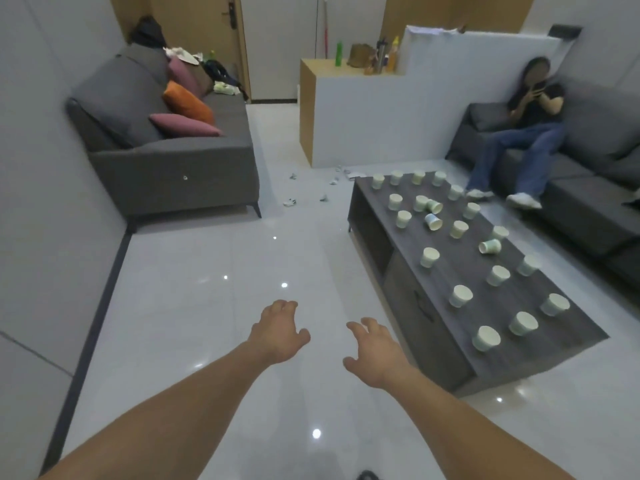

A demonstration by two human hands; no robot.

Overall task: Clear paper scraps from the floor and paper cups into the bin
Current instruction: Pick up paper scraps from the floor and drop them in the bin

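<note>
Several pale paper cups (460,295) stand upside down on a low grey coffee table (433,320) at the right; a few cups (490,246) lie on their sides. Several crumpled paper scraps (289,201) lie on the white tiled floor beyond the table's far end, between the two sofas. My left hand (278,332) and my right hand (375,349) reach forward over the bare floor with loosely spread fingers, holding nothing. Both hands are well short of the scraps and left of the table. No bin is in view.
A grey sofa (166,168) with pink and orange cushions stands along the left wall. A person (526,133) sits on a second grey sofa at the right, feet beside the table. A white partition with a wooden counter (311,109) stands behind the scraps.
</note>
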